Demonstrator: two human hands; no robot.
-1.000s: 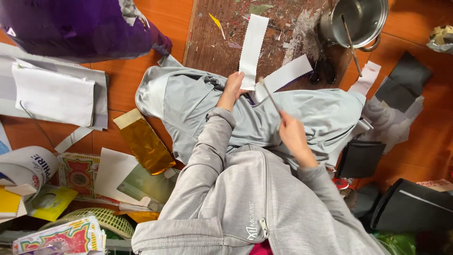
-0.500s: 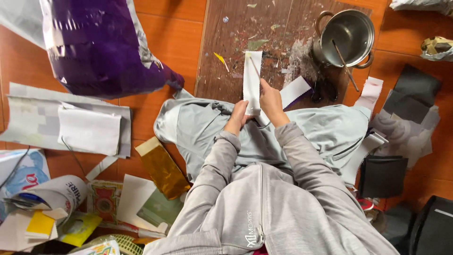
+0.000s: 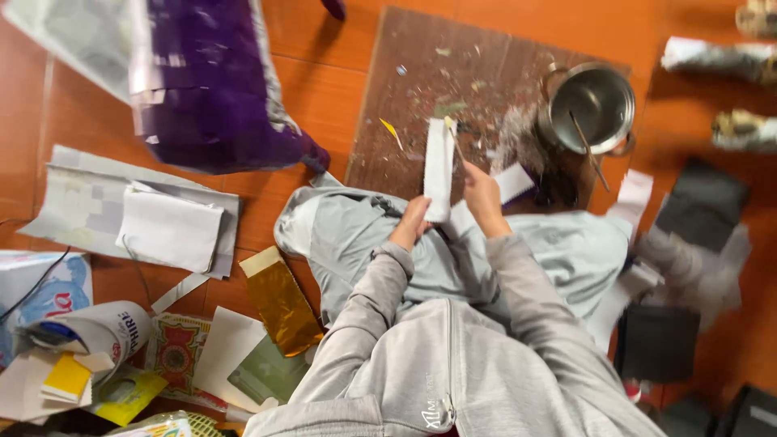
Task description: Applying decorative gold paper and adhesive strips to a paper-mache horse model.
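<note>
My left hand [image 3: 413,223] grips the lower end of a long white paper strip [image 3: 439,166], held upright over my lap. My right hand [image 3: 481,196] is beside the strip on its right and holds a thin stick [image 3: 455,139] whose tip touches the strip near its top. Both hands hover over my grey-trousered legs [image 3: 356,235], at the near edge of a brown board [image 3: 453,89] flecked with paper scraps.
A steel pot [image 3: 595,105] with a stick in it stands at the board's right. A purple bag [image 3: 210,97] lies at the upper left, white paper sheets [image 3: 166,226] at the left. A gold foil piece [image 3: 282,301] lies near my knee. Dark cards [image 3: 660,340] lie at the right.
My right hand has come over from the right with the stick and met the strip, which my left hand now holds upright. The view has shifted downward.
</note>
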